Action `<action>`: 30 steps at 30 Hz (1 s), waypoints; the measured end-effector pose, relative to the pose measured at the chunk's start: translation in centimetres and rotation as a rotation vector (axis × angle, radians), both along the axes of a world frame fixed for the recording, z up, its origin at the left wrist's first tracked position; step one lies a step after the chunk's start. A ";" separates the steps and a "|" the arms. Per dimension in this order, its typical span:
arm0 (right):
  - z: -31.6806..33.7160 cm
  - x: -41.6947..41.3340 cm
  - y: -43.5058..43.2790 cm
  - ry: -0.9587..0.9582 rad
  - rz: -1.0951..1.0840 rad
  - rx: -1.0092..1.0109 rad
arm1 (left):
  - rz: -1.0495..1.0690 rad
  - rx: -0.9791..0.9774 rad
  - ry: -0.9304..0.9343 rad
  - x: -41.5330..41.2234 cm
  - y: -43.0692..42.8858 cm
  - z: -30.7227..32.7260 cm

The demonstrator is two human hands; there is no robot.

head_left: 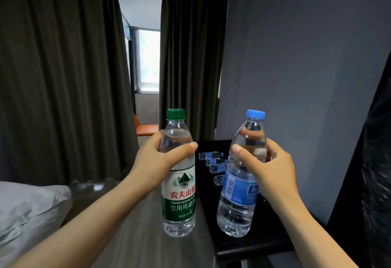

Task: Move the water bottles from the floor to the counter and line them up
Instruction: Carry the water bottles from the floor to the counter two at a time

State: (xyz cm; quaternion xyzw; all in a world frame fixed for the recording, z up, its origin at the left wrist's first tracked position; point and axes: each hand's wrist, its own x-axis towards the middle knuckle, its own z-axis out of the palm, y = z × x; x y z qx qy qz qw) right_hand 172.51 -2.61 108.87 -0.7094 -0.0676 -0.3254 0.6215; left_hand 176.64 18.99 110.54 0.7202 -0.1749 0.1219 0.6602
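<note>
Left hand [156, 157]: fingers and thumb wrapped round the shoulder of green-capped bottle [178, 200], green-and-white label, held upright in mid-air over the floor [135, 236]

Right hand [273, 168]: wrapped round the shoulder of blue-capped bottle [238, 202], blue label, held slightly tilted in mid-air over the near part of black counter [249, 246]

Held pair: side by side, apart

Four small bottles [213, 163], blue caps: in a row on the counter, beyond the held pair; standing or lying unclear

Surroundings: dark curtains [63, 77], grey wall [296, 66], white bedding [27, 204] lower left
</note>
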 end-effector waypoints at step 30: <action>-10.4 32.2 -3.4 0.371 -0.511 0.014 | -0.426 0.131 0.269 41.4 -6.9 -10.0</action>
